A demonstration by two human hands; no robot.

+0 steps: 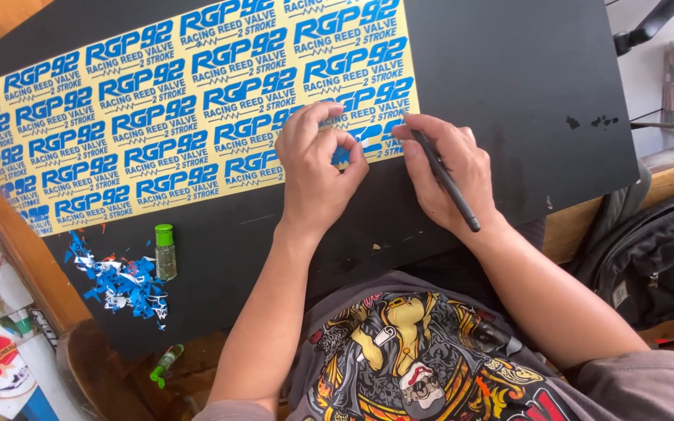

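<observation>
Sticker sheet (pixel 157 117), pale yellow and printed with rows of blue lettering, lies slanted across the far left part of the black counter (pixel 524 86), its right near corner under the person's fingers. The counter's dark board fills most of the view, with a few small scuffs toward its far right edge. To the right of the counter a black backpack (pixel 649 257) rests against a wooden ledge. Nearest the camera is the person's grey shirt (pixel 423 359) with a bright printed picture on the chest.

The left hand (pixel 317 168) presses on the sheet's near right corner, thumb and forefinger pinched narrowly together on a piece of blue vinyl at the edge. The right hand (pixel 450 168) sits just beside it, to the right, fingers curled closed around a thin black tool (pixel 446 179) whose tip meets the sheet's corner and whose shaft runs back over the hand toward the wrist.

On the counter's near left part lies a heap of blue vinyl scraps (pixel 122 281), well apart from both hands. Just to the right of the scraps a small clear bottle (pixel 165 251) with a green cap stands upright. Below the counter's near edge, a second small green-capped bottle (pixel 165 362) lies on its side.
</observation>
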